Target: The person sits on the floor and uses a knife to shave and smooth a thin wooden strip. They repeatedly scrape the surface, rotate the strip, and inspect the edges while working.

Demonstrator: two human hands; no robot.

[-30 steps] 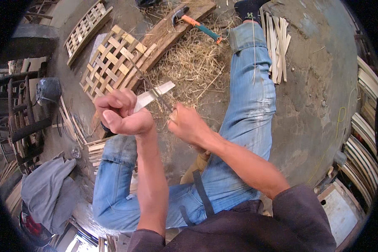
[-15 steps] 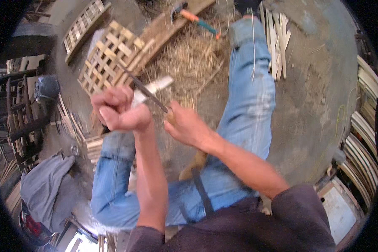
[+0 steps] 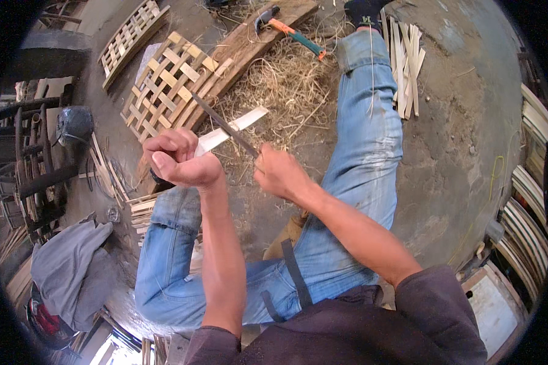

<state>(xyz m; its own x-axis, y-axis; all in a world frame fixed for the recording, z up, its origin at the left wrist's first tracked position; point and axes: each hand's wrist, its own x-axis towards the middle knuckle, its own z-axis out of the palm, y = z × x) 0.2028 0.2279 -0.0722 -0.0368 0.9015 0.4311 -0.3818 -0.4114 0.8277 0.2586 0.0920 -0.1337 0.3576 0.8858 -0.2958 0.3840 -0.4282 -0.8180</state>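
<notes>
My left hand [image 3: 182,161] is closed around the near end of a flat, pale wooden strip [image 3: 253,116], whose free end points away to the upper right. In my right hand [image 3: 280,173], fingers wrapped, is the handle end of a knife [image 3: 210,112] with a long, narrow dark blade. The blade lies across the strip, a short way out from my left fist. Most of the knife's handle is hidden in my grip. Both hands are above the floor between my jeans-covered legs.
Beyond my hands lie curly shavings [image 3: 286,76], a brown plank [image 3: 234,52] and a hammer [image 3: 298,41] resting on its edge. A woven slat panel [image 3: 169,76] leans at the left. Loose strips [image 3: 405,67] lie past my right leg; a grey cloth [image 3: 73,261] hangs at lower left.
My right hand and the knife have shifted slightly to the right and away from me. The strip's free end reaches a little farther to the upper right. My left hand stays closed on it.
</notes>
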